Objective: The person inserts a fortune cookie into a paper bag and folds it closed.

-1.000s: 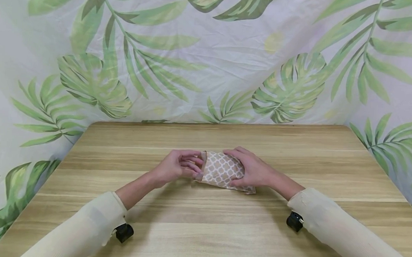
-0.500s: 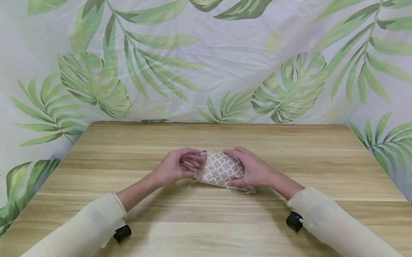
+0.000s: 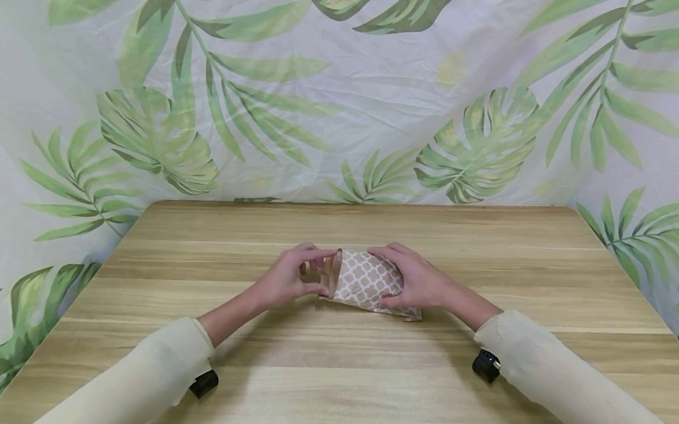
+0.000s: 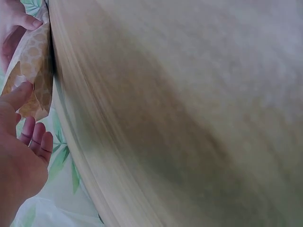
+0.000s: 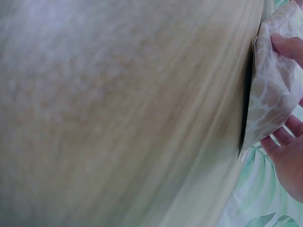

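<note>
A small paper bag (image 3: 366, 279), tan with a white lattice print, lies on its side near the middle of the table, its mouth facing left. My right hand (image 3: 419, 280) grips its closed end from above, thumb on the near side and fingers over the far side. At the mouth, my left hand (image 3: 287, 276) spreads index finger and thumb to the far and near corners of the rim. In the left wrist view the brown inside of the bag (image 4: 35, 101) shows, with the left thumb at the opening and the other fingers loosely bent below it.
The wooden table (image 3: 366, 377) reaches back to a white cloth (image 3: 378, 112) with green leaf prints. Small black devices (image 3: 203, 383) hang under both cream sleeves (image 3: 145, 361).
The left fingers were reaching into the bag's mouth; they have drawn back, and now index finger and thumb stand apart at the rim. My right hand and the bag have stayed put.
</note>
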The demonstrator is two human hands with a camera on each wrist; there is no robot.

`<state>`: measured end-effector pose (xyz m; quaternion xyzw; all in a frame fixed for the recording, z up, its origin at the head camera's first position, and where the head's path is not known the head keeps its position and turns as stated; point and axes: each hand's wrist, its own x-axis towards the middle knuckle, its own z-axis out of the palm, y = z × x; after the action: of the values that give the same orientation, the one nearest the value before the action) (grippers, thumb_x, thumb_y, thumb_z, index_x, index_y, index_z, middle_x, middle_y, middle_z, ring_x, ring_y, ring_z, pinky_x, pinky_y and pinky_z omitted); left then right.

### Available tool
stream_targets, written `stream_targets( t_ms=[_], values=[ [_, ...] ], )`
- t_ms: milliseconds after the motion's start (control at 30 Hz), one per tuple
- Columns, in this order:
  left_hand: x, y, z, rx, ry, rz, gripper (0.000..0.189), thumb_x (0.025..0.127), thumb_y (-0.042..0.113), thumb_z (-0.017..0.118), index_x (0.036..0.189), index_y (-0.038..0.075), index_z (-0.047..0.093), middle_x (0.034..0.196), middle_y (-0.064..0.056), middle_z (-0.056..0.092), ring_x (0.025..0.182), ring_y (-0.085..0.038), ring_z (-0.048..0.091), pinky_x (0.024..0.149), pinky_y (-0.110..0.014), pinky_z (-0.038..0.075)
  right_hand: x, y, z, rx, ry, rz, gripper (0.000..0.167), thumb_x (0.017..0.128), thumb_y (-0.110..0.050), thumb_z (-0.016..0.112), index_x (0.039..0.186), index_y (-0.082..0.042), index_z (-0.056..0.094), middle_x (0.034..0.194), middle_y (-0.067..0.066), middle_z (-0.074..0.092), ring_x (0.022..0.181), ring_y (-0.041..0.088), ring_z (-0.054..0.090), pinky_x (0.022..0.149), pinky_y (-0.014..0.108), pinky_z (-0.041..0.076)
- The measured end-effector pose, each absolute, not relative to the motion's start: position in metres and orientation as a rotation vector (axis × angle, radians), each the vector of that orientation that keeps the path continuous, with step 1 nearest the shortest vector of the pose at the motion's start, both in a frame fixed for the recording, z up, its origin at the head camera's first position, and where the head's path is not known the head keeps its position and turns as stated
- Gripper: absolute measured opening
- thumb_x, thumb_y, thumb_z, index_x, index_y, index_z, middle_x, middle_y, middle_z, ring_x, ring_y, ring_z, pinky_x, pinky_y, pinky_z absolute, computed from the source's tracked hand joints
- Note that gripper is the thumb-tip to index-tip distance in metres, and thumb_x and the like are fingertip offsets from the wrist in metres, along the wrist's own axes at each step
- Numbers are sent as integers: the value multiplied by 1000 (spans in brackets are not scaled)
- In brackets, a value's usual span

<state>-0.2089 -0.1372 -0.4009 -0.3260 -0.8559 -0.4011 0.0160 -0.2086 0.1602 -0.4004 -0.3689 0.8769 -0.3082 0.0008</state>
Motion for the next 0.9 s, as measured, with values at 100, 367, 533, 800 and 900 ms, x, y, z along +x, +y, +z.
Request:
stream_targets(
  t_ms=[100, 367, 533, 800, 900],
  values=[
    [-210, -137, -402, -1014, -2691, -1232, 73, 71, 9, 95, 137, 0, 65, 96, -11, 62, 85, -28, 56, 69, -33, 50, -208, 161, -400, -1171, 2757, -969, 95, 69, -23, 96, 149, -1, 50, 127, 11, 60, 115, 26, 59, 102, 48, 50],
    [-211, -135, -401, -1040, -2754, -1173, 74, 75, 14, 93, 141, 3, 63, 100, -9, 61, 88, -23, 55, 71, -31, 50, -209, 161, -400, -1139, 2732, -956, 96, 70, -24, 96, 151, -3, 48, 130, 11, 59, 118, 26, 59, 104, 48, 49],
    [-211, -134, -401, -1056, -2775, -1147, 71, 76, 16, 92, 140, 3, 63, 99, -9, 59, 88, -24, 54, 73, -29, 48, -209, 161, -401, -1132, 2720, -965, 96, 71, -23, 96, 151, -2, 48, 132, 11, 58, 119, 27, 58, 105, 49, 49],
    [-211, -131, -402, -1040, -2792, -1146, 70, 78, 17, 91, 140, 3, 63, 100, -7, 58, 88, -23, 53, 75, -29, 48, -208, 160, -400, -1125, 2698, -993, 95, 72, -21, 95, 152, -2, 47, 132, 12, 57, 120, 27, 58, 103, 49, 49],
    [-211, -129, -402, -1044, -2782, -1129, 69, 79, 17, 91, 139, 0, 63, 102, -6, 59, 88, -20, 53, 76, -30, 49, -209, 161, -400, -1123, 2700, -997, 96, 71, -21, 95, 152, -1, 47, 132, 12, 58, 120, 28, 58, 103, 49, 49]
  ],
)
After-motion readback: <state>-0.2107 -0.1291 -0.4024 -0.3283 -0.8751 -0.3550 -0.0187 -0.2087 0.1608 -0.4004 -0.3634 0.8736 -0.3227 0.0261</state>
